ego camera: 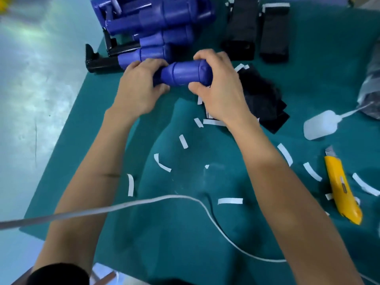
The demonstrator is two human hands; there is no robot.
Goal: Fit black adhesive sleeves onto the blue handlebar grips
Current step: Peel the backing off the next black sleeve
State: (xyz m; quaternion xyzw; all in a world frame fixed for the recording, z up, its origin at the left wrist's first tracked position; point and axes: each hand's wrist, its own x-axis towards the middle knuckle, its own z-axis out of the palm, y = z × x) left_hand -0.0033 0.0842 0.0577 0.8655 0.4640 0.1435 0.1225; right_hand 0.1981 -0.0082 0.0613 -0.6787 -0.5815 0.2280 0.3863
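1. the left grip point(141, 85) and right grip point(220, 83) held one blue handle point(183, 73) level over the green table point(185, 233), just in front of a pile point(160, 19) of more blue handles.
2. the left grip curled round its narrow end; the right grip wrapped its wide end.
3. black sleeves point(240, 27) lay stacked at the far side, with loose ones under the right wrist.
4. white strips point(230, 200) littered the table; a yellow knife point(341, 188) and clear bottle point(320, 125) lay at right; a white cord point(144, 202) crossed the near side.
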